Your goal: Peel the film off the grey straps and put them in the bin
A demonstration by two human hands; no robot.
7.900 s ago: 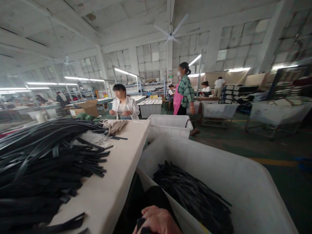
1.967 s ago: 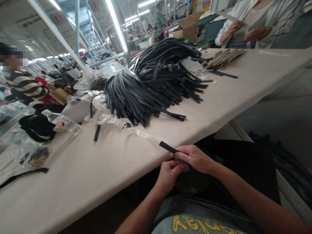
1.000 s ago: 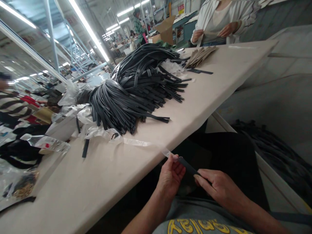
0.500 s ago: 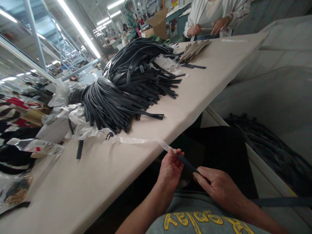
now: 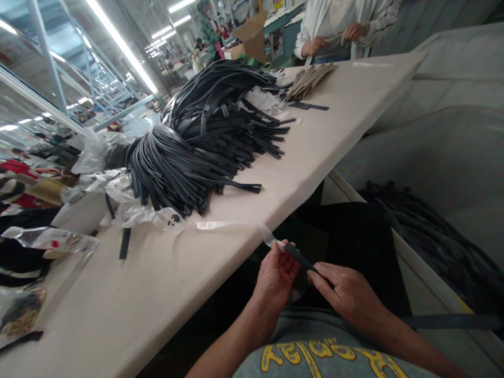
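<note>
Just below the table's near edge, both my hands hold one black strap. My left hand pinches the strap's end, where a clear film strip leads off it onto the cream table. My right hand is closed on the strap a little further along; the strap runs on to the right past my arm. On the table ahead lies a big pile of black straps.
A white bin at my right holds more black straps. Clear bags and wrappers lie at the table's left. A stack of tan strips sits at the far end, where a person in white works.
Eight seconds ago I faced the far end of the hall; since then I look down at the table. Over the last second my hands rose slightly, the film strip stretching from the strap's end.
</note>
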